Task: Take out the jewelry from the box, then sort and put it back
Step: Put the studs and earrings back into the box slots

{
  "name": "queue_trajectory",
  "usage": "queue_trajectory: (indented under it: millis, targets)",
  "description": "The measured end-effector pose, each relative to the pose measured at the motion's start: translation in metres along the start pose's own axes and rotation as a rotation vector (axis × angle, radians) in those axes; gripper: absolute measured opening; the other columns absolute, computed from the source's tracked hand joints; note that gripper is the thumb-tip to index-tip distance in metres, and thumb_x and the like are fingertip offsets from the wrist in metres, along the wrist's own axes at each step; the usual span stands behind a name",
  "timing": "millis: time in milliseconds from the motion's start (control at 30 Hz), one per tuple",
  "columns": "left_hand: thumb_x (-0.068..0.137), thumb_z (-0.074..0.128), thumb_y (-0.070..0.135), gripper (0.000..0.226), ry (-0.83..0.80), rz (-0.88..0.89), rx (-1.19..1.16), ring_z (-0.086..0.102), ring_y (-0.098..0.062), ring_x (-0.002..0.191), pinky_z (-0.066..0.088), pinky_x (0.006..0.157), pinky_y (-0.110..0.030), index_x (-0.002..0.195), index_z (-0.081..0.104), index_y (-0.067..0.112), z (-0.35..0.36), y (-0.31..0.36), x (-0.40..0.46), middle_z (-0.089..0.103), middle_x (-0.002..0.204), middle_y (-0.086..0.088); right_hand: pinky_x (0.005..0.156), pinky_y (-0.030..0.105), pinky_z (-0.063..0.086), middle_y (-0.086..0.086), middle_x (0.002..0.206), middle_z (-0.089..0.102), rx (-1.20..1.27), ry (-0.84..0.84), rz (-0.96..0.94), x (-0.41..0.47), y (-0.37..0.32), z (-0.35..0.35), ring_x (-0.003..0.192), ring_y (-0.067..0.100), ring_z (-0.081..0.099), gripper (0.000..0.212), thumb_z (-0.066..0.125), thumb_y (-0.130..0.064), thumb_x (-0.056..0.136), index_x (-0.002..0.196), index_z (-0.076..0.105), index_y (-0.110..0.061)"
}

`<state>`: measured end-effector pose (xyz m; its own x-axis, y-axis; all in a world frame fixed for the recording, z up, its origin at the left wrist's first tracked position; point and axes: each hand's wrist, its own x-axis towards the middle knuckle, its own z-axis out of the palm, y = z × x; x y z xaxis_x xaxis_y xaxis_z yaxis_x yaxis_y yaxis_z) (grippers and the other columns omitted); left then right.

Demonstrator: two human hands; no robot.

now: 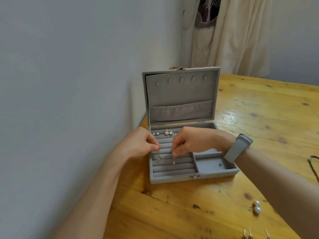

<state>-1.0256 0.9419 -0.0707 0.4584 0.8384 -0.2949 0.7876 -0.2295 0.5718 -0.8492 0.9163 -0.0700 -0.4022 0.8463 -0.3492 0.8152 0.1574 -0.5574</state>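
Note:
A grey velvet jewelry box [193, 178] stands open on the wooden table, its lid [179, 94] upright. My left hand [139, 144] pinches a pale drop earring [158, 157] over the ring-roll rows. My right hand [191, 140] pinches a matching drop earring [174, 162] just beside it. Both earrings hang a little above the rolls. In the back row sit a dark heart-shaped pair [155, 134] and a pale heart pair [168, 132]. A small dark bead [220, 164] lies in the right compartment.
Two pearl earrings [257, 206] lie on the table [172, 213] at the front right, with metal pieces [248, 234] at the bottom edge. A dark necklace [313, 163] is at the right edge. The wall is close on the left; a curtain hangs behind.

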Motion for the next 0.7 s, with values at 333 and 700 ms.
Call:
queue_trajectory:
  millis: [333,700]
  targets:
    - [0.089,0.056,0.03,0.017,0.351,-0.009,0.241,0.05,-0.022,0.099,0.039,0.076,-0.03,0.099,0.069,0.026,0.022,-0.001,0.016,0.037,0.093,0.003,0.082,0.035,0.046,-0.004,0.087,0.057,-0.144,0.144,-0.004,0.025,0.003,0.006,0.085,0.016,0.052,0.013,0.054,-0.023,0.088,0.094,0.064,-0.019]
    - [0.091,0.052,0.027,0.022,0.446,0.02,0.389,0.043,-0.022,0.105,0.036,0.08,-0.031,0.109,0.064,0.023,0.023,0.004,0.015,0.039,0.101,-0.001,0.067,0.033,0.034,0.004,0.104,0.061,-0.298,0.247,0.072,0.035,-0.005,0.01,0.09,0.025,0.053,0.019,0.045,-0.023,0.091,0.102,0.06,-0.027]
